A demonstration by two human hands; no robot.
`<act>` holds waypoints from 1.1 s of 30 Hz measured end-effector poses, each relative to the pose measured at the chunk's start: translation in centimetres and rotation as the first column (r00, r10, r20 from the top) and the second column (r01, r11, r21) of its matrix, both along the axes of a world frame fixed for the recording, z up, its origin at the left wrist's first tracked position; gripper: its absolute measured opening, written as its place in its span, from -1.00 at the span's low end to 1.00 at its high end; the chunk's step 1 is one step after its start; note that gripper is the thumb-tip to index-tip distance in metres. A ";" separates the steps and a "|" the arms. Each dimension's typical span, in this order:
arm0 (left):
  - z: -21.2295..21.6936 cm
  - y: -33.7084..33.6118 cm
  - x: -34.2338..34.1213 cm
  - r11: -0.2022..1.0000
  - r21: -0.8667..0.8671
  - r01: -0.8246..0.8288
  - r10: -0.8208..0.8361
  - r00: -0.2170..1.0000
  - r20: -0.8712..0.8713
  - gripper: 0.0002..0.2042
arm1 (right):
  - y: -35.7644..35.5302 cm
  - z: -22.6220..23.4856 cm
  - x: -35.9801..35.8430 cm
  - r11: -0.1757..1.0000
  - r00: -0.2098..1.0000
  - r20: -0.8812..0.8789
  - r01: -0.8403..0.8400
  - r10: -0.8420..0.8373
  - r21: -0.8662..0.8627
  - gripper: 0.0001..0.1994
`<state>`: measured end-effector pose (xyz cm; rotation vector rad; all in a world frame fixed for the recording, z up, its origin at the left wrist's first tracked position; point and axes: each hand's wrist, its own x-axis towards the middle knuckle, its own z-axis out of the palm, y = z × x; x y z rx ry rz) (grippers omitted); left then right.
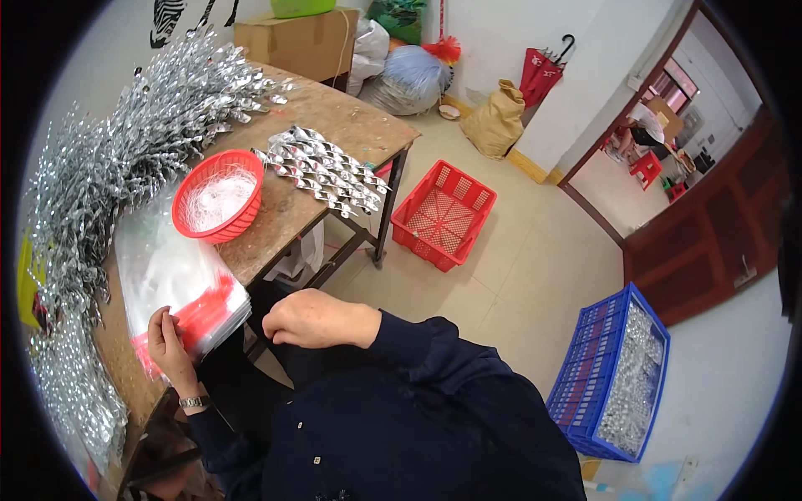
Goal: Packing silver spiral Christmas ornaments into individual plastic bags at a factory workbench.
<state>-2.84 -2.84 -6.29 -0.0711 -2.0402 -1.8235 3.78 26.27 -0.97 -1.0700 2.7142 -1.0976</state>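
Clear plastic bags with red strips (188,292) lie in a stack at the near edge of the wooden table (351,125), hanging slightly over it. The left hand (170,342) rests on the stack's lower corner, fingers curled and pinching the edge of the top bag; a wristwatch (194,402) sits on that wrist. The right hand (311,319) hovers just right of the stack, off the table edge, loosely closed; whether it holds anything cannot be told. Beyond the bags stands a round red basket (219,197) with pale thread-like stuff inside. A small row of shiny silver pieces (327,171) lies to its right, and a large heap of silver pieces (109,167) curves along the table's left side. On the floor sit a red crate (443,215) and, well apart, a blue crate (614,384) filled with silver pieces.
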 end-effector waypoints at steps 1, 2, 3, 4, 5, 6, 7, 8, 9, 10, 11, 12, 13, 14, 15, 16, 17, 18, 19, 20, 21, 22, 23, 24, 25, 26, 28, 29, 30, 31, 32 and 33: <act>-0.2 0.0 0.0 0.999 -0.030 -0.020 0.020 1.000 -0.015 -0.82 | -0.1 -0.1 0.3 1.000 1.000 -0.006 -0.022 0.022 0.006 -0.86; -0.4 -0.1 0.0 0.999 -0.031 -0.013 0.012 1.000 -0.024 -0.82 | -0.2 -0.3 0.6 1.000 1.000 -0.015 -0.014 0.014 0.005 -0.86; -0.7 -0.3 -0.1 0.998 -0.053 -0.027 0.025 0.999 -0.041 -0.82 | -0.3 -0.4 0.8 1.000 1.000 -0.008 -0.016 0.016 0.026 -0.86; -0.9 -0.4 -0.2 0.996 -0.074 -0.043 0.039 0.998 -0.059 -0.82 | -0.3 -0.5 1.1 0.999 1.000 0.000 -0.020 0.020 0.048 -0.86; -1.1 -0.5 -0.4 0.997 -0.074 -0.039 0.034 0.997 -0.067 -0.82 | -0.3 -0.6 1.4 0.999 1.000 -0.008 -0.014 0.014 0.048 -0.86; -1.2 -0.6 -0.6 0.995 -0.095 -0.036 0.027 0.996 -0.090 -0.82 | -0.3 -0.8 1.7 0.999 1.000 -0.015 -0.008 0.008 0.036 -0.85; -1.2 -0.6 -0.7 0.992 -0.118 -0.037 0.023 0.993 -0.113 -0.81 | -0.2 -0.8 2.0 1.000 1.000 -0.024 -0.004 0.004 0.023 -0.84; -1.2 -0.6 -0.8 0.992 -0.118 -0.035 0.021 0.992 -0.122 -0.81 | -0.2 -0.8 2.2 1.000 0.999 -0.032 -0.001 0.002 0.023 -0.84; -1.1 -0.6 -0.8 0.994 -0.107 -0.035 0.024 0.994 -0.108 -0.82 | -0.1 -0.8 2.5 0.999 1.000 -0.032 0.002 -0.001 0.037 -0.84; -1.0 -0.5 -0.7 0.995 -0.097 -0.034 0.025 0.995 -0.094 -0.82 | -0.1 -0.8 2.8 0.999 1.000 -0.030 0.006 -0.005 0.051 -0.83; -0.9 -0.4 -0.7 0.995 -0.098 -0.033 0.023 0.995 -0.102 -0.82 | 0.0 -0.7 3.0 0.999 0.999 -0.038 0.009 -0.007 0.050 -0.83; -0.8 -0.2 -0.7 0.992 -0.119 -0.034 0.021 0.994 -0.111 -0.82 | 0.1 -0.5 3.3 0.997 0.999 -0.039 0.017 -0.014 0.071 -0.83; -0.7 -0.2 -0.7 0.989 -0.141 -0.039 0.022 0.993 -0.120 -0.83 | 0.2 -0.1 3.5 0.995 0.999 -0.041 0.023 -0.019 0.092 -0.82; -0.7 -0.3 -0.7 0.989 -0.141 -0.039 0.021 0.992 -0.127 -0.83 | 0.3 0.4 3.8 0.996 0.999 -0.048 0.024 -0.020 0.091 -0.82; -0.9 -0.5 -0.9 0.989 -0.140 -0.037 0.018 0.991 -0.129 -0.83 | 0.3 1.0 4.2 0.994 0.999 -0.037 0.018 -0.014 0.110 -0.82; -1.0 -0.5 -1.0 0.990 -0.138 -0.033 0.014 0.991 -0.132 -0.83 | 0.4 1.5 4.5 0.992 1.000 -0.027 0.013 -0.010 0.129 -0.82; -1.1 -0.6 -1.1 0.990 -0.138 -0.031 0.012 0.990 -0.138 -0.83 | 0.5 1.8 4.7 0.992 0.999 -0.033 0.016 -0.012 0.128 -0.82; -1.2 -0.7 -1.3 0.988 -0.151 -0.037 0.013 0.987 -0.157 -0.83 | 0.4 2.0 4.7 0.992 0.999 -0.047 0.008 -0.002 0.127 -0.82; -1.3 -0.8 -1.3 0.986 -0.164 -0.043 0.014 0.984 -0.176 -0.82 | 0.4 2.1 4.8 0.992 0.998 -0.059 0.000 0.008 0.126 -0.82; -1.3 -0.9 -1.2 0.986 -0.162 -0.043 0.014 0.984 -0.179 -0.82 | 0.4 2.4 4.9 0.992 0.998 -0.063 0.001 0.007 0.128 -0.82; -1.3 -0.9 -1.1 0.982 -0.180 -0.049 0.020 0.987 -0.162 -0.82 | 0.3 2.6 5.0 0.992 0.998 -0.056 0.003 0.005 0.129 -0.82; -1.2 -0.9 -1.0 0.979 -0.199 -0.055 0.026 0.989 -0.145 -0.82 | 0.3 2.8 5.1 0.992 0.999 -0.049 0.004 0.002 0.129 -0.82; -1.1 -0.9 -1.1 0.979 -0.198 -0.056 0.027 0.989 -0.146 -0.82 | 0.3 2.8 4.9 0.991 0.999 -0.050 0.004 0.003 0.130 -0.82; -1.1 -0.9 -1.1 0.975 -0.214 -0.059 0.023 0.986 -0.168 -0.82 | 0.3 2.8 4.7 0.990 0.998 -0.055 -0.007 0.015 0.144 -0.82; -0.9 -0.6 -1.1 0.971 -0.232 -0.058 0.014 0.982 -0.187 -0.82 | 0.3 2.6 4.5 0.988 0.998 -0.058 -0.013 0.022 0.156 -0.82; -0.8 -0.5 -1.0 0.971 -0.233 -0.053 0.010 0.983 -0.183 -0.82 | 0.2 2.3 4.2 0.988 0.998 -0.054 -0.010 0.019 0.156 -0.82; -0.5 -0.1 -0.7 0.976 -0.214 -0.026 0.001 0.993 -0.118 -0.82 | 0.0 1.6 3.9 0.990 0.998 -0.068 0.005 0.005 0.141 -0.82; -0.4 -0.2 -0.4 0.976 -0.215 -0.031 0.007 0.994 -0.112 -0.82 | -0.3 1.6 3.7 0.990 0.998 -0.062 -0.002 0.011 0.140 -0.82; -0.4 -0.2 -0.1 0.970 -0.238 -0.047 0.014 0.990 -0.140 -0.82 | -0.7 1.5 3.5 0.990 0.999 -0.041 -0.025 0.031 0.141 -0.83; -0.3 -0.1 -0.1 0.964 -0.260 -0.056 0.011 0.986 -0.169 -0.82 | -0.8 1.5 3.3 0.989 0.999 -0.021 -0.040 0.043 0.141 -0.83; -0.4 -0.1 -0.1 0.964 -0.261 -0.050 0.007 0.987 -0.162 -0.82 | -0.9 1.2 3.1 0.989 0.999 -0.014 -0.037 0.039 0.140 -0.83; -0.5 -0.2 -0.1 0.961 -0.272 -0.047 0.006 0.989 -0.147 -0.82 | -1.1 0.9 2.9 0.990 0.999 0.001 -0.042 0.042 0.132 -0.83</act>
